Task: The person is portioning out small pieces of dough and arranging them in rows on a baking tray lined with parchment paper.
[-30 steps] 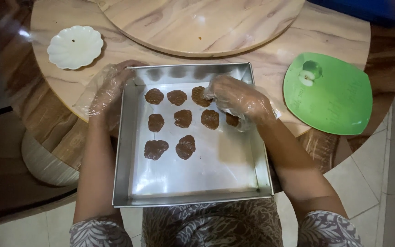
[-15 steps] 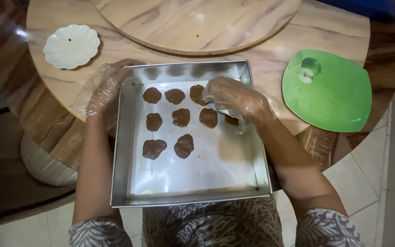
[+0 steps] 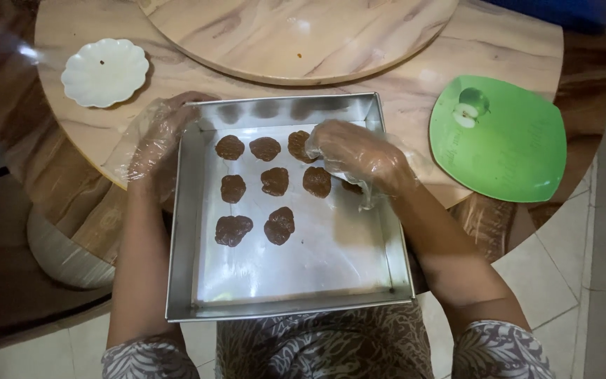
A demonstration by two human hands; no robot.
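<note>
— What is held by the left hand (image 3: 161,140)?

— The far left corner of the square metal pan (image 3: 296,281) is gripped by it through a loose clear plastic glove, with the fingers curled over the rim.

— And the right hand (image 3: 355,156)?

— It is also gloved and is lowered inside the pan near the far right corner, fingers bent down over a brown dough piece (image 3: 351,187) that is mostly hidden. Whether the piece is pinched cannot be told.

— Where is the pan placed?

— It is rested on the edge of the round wooden table (image 3: 513,42), partly over the lap. Rows of brown dough lumps (image 3: 275,180) are laid on its floor.

— What else is seen?

— A white scalloped dish (image 3: 104,71) is set far left, a green plate (image 3: 503,140) to the right.
</note>
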